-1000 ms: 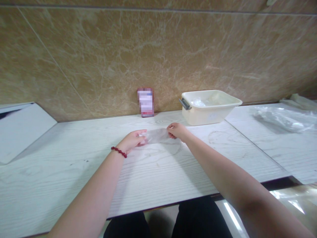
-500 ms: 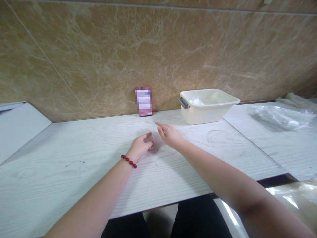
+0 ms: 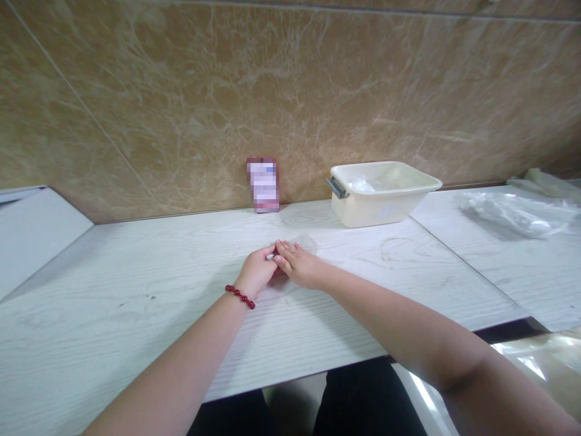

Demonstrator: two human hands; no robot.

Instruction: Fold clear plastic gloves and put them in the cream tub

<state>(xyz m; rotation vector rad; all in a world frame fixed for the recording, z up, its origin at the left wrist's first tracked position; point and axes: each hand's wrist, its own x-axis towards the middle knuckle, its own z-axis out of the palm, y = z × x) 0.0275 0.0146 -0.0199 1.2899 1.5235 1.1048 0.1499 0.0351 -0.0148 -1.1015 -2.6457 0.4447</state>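
My left hand [image 3: 258, 266], with a dark red bead bracelet [image 3: 239, 297] on the wrist, is closed on a clear plastic bag [image 3: 307, 243] just above the white wood-grain table. My right hand [image 3: 299, 265] meets it from the right, its fingers bent over the left fingertips and closed on the same plastic. A small silvery bit [image 3: 270, 257] shows between the thumbs; I cannot tell whether it is a fold of the bag or something inside. Most of the bag is hidden under the right hand.
A cream plastic bin [image 3: 385, 206] with a grey handle holds clear plastic at the back. Left of it, a phone-like upright thing [image 3: 263, 186], blurred out, leans on the marble wall. Crumpled clear plastic [image 3: 521, 213] lies far right; a white panel [image 3: 40, 236] stands far left.
My right hand has come left and down onto my left hand, closing the gap between them. The clear plastic now sticks out beyond the right hand's far side.
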